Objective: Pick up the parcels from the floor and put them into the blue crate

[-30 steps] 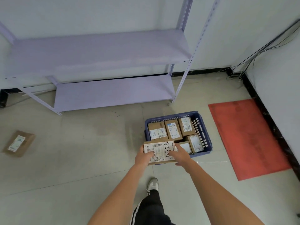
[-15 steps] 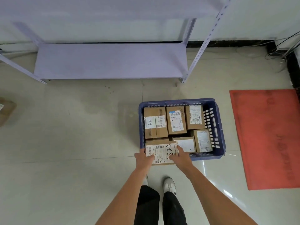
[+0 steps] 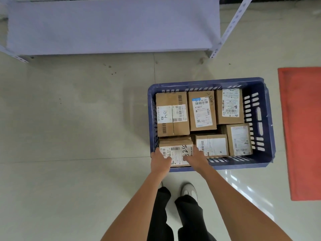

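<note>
— Head view, hands first?

— Left hand gripping the left end of a labelled parcel, right hand gripping its right end, thumbs lying over the label. Held between the two, low in the near-left corner of the blue crate. Resting on the crate floor or just above it: cannot tell.

— Marks on that parcel?

— White shipping label with barcodes, black handwritten digits beside the right hand, partly covered by it.

— Beyond the hands?

— Five more parcels already inside the crate. Straight ahead of the left hand, a box marked A34. Ahead of the right hand, a box with a blue-topped label. Further right along the far wall, a third box. Just right of the right hand, a flat box with a wide white label, touching the held parcel or nearly so. Past that, a box against the slotted right wall.

— Outside the crate?

— Well to the right of the right hand, a red mat on the tiled floor. Far ahead of both hands, a pale shelf with a perforated metal post. Below the forearms, dark trousers and a white shoe.
</note>
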`<control>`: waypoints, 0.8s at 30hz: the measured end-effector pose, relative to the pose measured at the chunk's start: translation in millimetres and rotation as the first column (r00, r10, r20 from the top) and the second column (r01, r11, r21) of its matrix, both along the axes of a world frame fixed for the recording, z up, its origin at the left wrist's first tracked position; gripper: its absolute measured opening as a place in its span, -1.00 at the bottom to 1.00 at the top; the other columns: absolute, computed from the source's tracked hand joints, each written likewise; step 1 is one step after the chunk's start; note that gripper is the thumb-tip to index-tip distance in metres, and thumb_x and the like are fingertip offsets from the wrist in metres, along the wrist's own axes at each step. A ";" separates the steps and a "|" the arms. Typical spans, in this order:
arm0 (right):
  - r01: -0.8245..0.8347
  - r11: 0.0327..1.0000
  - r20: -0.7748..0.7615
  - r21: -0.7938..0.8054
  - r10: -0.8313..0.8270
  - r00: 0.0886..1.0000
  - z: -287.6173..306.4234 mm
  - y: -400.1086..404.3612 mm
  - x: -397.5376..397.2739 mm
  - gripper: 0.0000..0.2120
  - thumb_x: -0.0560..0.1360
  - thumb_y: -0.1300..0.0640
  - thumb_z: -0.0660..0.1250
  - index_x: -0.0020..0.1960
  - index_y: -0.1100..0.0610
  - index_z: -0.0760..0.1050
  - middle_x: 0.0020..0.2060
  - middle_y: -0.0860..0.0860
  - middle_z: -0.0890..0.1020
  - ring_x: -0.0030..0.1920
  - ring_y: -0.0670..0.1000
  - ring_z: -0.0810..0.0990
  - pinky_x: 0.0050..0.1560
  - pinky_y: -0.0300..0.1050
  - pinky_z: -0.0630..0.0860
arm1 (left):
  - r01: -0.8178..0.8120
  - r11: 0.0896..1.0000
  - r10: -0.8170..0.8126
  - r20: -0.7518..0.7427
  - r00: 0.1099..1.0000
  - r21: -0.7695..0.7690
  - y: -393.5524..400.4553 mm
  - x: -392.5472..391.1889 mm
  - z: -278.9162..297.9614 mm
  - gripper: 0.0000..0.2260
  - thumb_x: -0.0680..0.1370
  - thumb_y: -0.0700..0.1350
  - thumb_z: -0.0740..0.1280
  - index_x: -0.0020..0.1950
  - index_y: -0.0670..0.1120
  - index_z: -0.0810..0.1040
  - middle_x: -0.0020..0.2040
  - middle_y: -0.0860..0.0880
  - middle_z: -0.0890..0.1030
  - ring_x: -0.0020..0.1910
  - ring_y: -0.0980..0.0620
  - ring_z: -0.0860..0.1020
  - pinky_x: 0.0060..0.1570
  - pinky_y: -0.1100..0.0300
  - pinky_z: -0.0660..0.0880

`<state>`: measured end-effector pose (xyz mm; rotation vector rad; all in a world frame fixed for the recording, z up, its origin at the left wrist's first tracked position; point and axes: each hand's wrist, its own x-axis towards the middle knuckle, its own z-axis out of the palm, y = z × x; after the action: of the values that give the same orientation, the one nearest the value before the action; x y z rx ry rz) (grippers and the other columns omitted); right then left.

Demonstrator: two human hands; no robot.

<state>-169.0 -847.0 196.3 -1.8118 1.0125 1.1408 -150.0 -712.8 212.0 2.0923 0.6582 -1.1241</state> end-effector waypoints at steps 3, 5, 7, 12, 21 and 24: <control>0.037 0.999 0.029 0.016 -0.038 0.999 11.0 -1.0 -3.2 -0.44 0.42 0.14 0.31 0.38 0.08 0.23 0.20 0.13 0.47 0.13 0.14 0.50 0.11 0.03 0.51 | -0.009 1.000 0.009 0.004 1.000 -0.005 2.0 -3.7 10.2 -0.58 0.51 -0.24 0.24 0.37 -0.11 0.34 0.32 -0.13 0.47 0.25 -0.08 0.49 0.13 0.11 0.56; 0.044 0.999 0.047 0.029 -0.046 0.998 28.9 -1.6 -4.5 -0.47 0.44 0.18 0.30 0.37 0.10 0.23 0.19 0.13 0.51 0.09 0.12 0.51 0.02 -0.03 0.51 | -0.024 1.000 0.024 0.000 1.000 0.005 3.7 -2.4 28.6 -0.58 0.52 -0.24 0.23 0.39 -0.11 0.32 0.32 -0.14 0.46 0.27 -0.09 0.47 0.15 0.11 0.52; 0.034 0.999 0.069 0.041 -0.037 0.997 52.8 -2.1 -6.3 -0.49 0.47 0.20 0.28 0.38 0.10 0.24 0.21 0.12 0.53 0.10 0.10 0.51 -0.02 -0.09 0.47 | -0.036 0.999 0.036 -0.011 0.999 0.011 6.4 0.0 51.8 -0.56 0.55 -0.24 0.22 0.43 -0.13 0.27 0.35 -0.15 0.43 0.32 -0.09 0.43 0.17 0.15 0.46; -0.026 0.997 0.132 0.072 0.016 0.991 133.0 -0.1 -10.8 -0.55 0.52 0.23 0.23 0.39 0.11 0.30 0.28 0.09 0.51 0.24 0.13 0.48 0.18 -0.03 0.44 | -0.101 0.995 0.101 0.009 0.995 0.002 13.2 1.1 126.2 -0.50 0.57 -0.21 0.22 0.50 -0.11 0.18 0.43 -0.15 0.36 0.40 -0.10 0.36 0.31 0.12 0.37; 0.013 0.994 0.059 0.111 -0.020 0.998 266.0 -5.3 -51.3 -0.34 0.52 0.19 0.25 0.54 0.09 0.04 0.42 0.17 0.32 0.39 0.14 0.34 0.31 -0.03 0.33 | -0.188 0.982 0.188 0.021 0.982 0.002 33.2 -33.7 253.4 -0.51 0.58 -0.17 0.19 0.50 -0.09 0.18 0.45 -0.15 0.33 0.36 -0.14 0.41 0.34 0.07 0.37; 0.025 0.993 0.074 0.112 -0.033 0.997 296.8 -5.6 -57.8 -0.33 0.52 0.16 0.27 0.54 0.09 0.04 0.47 0.14 0.24 0.45 0.15 0.26 0.39 0.00 0.26 | -0.252 0.968 0.252 0.021 0.968 -0.010 43.2 -45.0 282.9 -0.49 0.57 -0.21 0.18 0.52 -0.08 0.16 0.46 -0.15 0.32 0.36 -0.13 0.41 0.30 0.12 0.35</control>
<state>-226.7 -852.6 493.0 -1.7337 0.9114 1.0812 -195.0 -669.5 494.9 1.9465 0.8803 -0.9574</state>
